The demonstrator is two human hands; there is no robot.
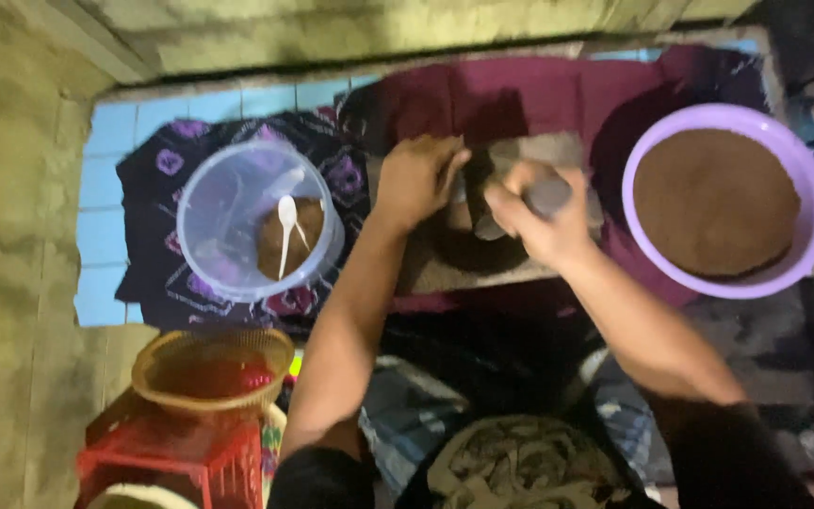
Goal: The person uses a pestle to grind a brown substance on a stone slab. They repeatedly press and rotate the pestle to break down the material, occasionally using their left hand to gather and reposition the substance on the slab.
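Note:
My left hand (416,179) rests with fingers curled on the far edge of a flat stone slab (463,269) spread with dark brown paste. My right hand (539,212) is closed around a grey stone roller (544,196) lying across the slab. Both hands are close together over the slab's far side. The frame is blurred, so the fingers' exact hold on the left is unclear.
A purple basin (807,179) of brown powder sits at the right. A clear plastic tub (202,203) with brown paste and a white spoon (285,226) is at the left on dark patterned cloth (153,226). A woven basket (211,369) tops a red stool (167,457) at lower left.

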